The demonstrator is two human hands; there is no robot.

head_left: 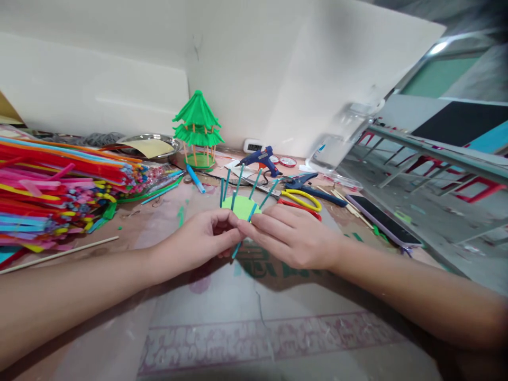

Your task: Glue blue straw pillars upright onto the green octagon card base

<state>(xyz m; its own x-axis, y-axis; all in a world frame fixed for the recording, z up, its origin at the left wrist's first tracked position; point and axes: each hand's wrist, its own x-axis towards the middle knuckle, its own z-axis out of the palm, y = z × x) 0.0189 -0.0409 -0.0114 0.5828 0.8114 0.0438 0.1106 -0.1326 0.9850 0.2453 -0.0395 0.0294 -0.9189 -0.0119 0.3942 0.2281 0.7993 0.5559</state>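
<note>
My left hand (202, 238) and my right hand (289, 235) meet at the middle of the table, both pinching a small light-green paper base (241, 206) with several teal sticks (238, 185) standing up from it. One teal stick (243, 233) runs down between my fingertips, gripped by both hands. Behind it stands a finished green paper pagoda model (197, 129) on thin wooden posts.
A large heap of coloured straws (59, 185) fills the left side. A blue glue gun (260, 159), blue pliers (307, 185), yellow and red-handled scissors (301, 201), a phone (383, 219), a metal plate (148, 143) and a loose wooden stick (59, 254) lie around.
</note>
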